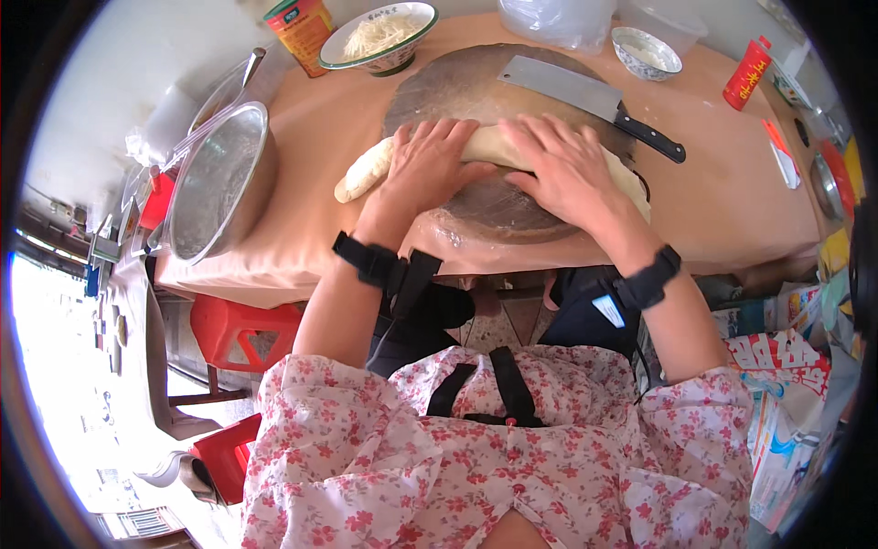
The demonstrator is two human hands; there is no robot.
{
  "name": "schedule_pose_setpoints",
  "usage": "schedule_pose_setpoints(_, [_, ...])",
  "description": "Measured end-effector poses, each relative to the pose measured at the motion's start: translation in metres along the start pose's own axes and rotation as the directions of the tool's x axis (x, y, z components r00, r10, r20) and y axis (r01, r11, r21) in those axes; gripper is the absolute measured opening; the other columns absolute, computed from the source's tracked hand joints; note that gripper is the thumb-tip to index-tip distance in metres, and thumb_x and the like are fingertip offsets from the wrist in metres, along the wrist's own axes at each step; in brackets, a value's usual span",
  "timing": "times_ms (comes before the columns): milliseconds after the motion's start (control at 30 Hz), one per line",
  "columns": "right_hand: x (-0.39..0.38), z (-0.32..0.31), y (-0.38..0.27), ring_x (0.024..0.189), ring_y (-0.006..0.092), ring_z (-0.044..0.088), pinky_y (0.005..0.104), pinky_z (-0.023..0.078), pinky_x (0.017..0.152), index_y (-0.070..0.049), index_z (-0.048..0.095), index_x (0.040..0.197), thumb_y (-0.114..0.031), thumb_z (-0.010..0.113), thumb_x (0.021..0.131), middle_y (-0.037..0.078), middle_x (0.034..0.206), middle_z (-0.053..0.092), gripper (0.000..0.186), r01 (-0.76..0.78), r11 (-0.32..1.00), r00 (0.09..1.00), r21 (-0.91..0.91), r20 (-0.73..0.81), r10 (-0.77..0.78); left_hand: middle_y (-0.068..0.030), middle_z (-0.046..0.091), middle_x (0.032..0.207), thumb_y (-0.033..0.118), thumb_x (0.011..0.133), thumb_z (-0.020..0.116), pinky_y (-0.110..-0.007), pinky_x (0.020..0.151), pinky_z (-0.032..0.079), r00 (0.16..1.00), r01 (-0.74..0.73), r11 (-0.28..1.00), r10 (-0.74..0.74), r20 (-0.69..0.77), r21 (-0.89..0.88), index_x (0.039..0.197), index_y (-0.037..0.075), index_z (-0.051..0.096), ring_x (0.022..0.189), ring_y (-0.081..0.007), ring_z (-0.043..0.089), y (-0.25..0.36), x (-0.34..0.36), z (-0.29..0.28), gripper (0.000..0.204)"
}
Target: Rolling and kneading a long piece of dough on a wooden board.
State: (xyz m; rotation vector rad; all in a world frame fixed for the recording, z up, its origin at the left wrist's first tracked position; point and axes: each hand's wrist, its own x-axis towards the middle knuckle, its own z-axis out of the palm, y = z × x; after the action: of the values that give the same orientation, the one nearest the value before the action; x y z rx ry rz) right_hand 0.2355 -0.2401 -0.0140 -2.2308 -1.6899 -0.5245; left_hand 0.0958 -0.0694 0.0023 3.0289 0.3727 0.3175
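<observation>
A long, pale roll of dough [490,145] lies crosswise on a round wooden board [498,206], its left end sticking out past the board's edge. My left hand [432,163] rests on top of the roll towards its left end, palm down with the fingers stretched out. Further right, my right hand [565,166] lies on the dough in the same way, fingers extended and slightly apart. Both palms cover parts of the roll. Beyond my hands, a cleaver [562,88] with a black handle lies flat across the far right of the board.
A large metal basin [219,183] stands at the left. At the back are a bowl of pale shreds [380,38], an orange canister [302,35] and a small bowl of white powder [646,55]. A red bottle [748,73] stands right. Red stools [242,331] are below the table.
</observation>
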Motion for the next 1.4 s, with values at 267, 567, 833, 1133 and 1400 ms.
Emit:
schedule_pose_setpoints(267, [-0.059,-0.01,0.022,0.112,0.0254,0.057,0.0437,0.048,0.088,-0.018,0.049,0.141,-0.014,0.062,0.088,0.004,0.137,0.054,0.054,0.009,1.0,0.979,0.009,-0.206,-0.007,-0.0092,0.061,0.11,0.026,0.083,0.07,-0.046,0.101,0.036,0.951,-0.078,0.997,0.082,-0.297,0.023,0.124,0.011,0.055,0.111,-0.0303,0.055,0.002,-0.044,0.007,0.045])
schedule_pose_setpoints(567, [-0.026,-0.01,0.025,0.113,0.0278,0.06,0.0457,0.045,0.094,-0.019,0.047,0.143,-0.013,0.053,0.095,0.009,0.138,0.055,0.048,0.095,0.993,0.994,0.075,-0.065,-0.091,-0.0086,0.059,0.114,0.027,0.089,0.064,-0.047,0.102,0.034,0.975,-0.026,0.991,0.054,-0.214,0.131,0.13,0.014,0.053,0.114,-0.0301,0.052,-0.036,-0.034,-0.006,0.045])
schedule_pose_setpoints(833, [0.012,0.005,0.041,0.124,0.0246,0.054,0.0443,0.04,0.099,-0.02,0.044,0.146,-0.016,0.055,0.096,0.007,0.139,0.053,0.051,0.047,0.996,0.997,0.081,0.054,-0.051,-0.0136,0.049,0.137,0.046,0.089,0.063,-0.054,0.108,0.027,0.994,-0.055,0.996,0.061,-0.094,0.066,0.142,0.014,0.043,0.127,-0.0332,0.045,-0.019,-0.008,-0.006,0.066])
schedule_pose_setpoints(1133, [-0.031,-0.012,0.013,0.13,0.0299,0.048,0.0509,0.04,0.101,-0.018,0.042,0.146,-0.022,0.057,0.094,0.007,0.145,0.048,0.054,0.126,0.99,0.992,0.062,0.007,-0.127,-0.0151,0.048,0.134,0.041,0.084,0.07,-0.047,0.104,0.033,0.966,-0.138,0.989,0.146,-0.214,0.053,0.142,0.009,0.043,0.125,-0.0338,0.044,0.031,-0.011,0.01,0.072])
schedule_pose_setpoints(1400, [-0.009,-0.01,0.023,0.13,0.0293,0.049,0.0521,0.036,0.104,-0.017,0.044,0.145,-0.039,0.058,0.094,0.007,0.141,0.053,0.057,0.055,0.998,0.998,0.014,-0.015,-0.055,-0.0153,0.045,0.141,0.055,0.088,0.059,-0.054,0.109,0.027,0.984,-0.123,0.99,0.13,-0.122,0.064,0.146,0.009,0.036,0.133,-0.035,0.04,0.02,0.001,0.004,0.077])
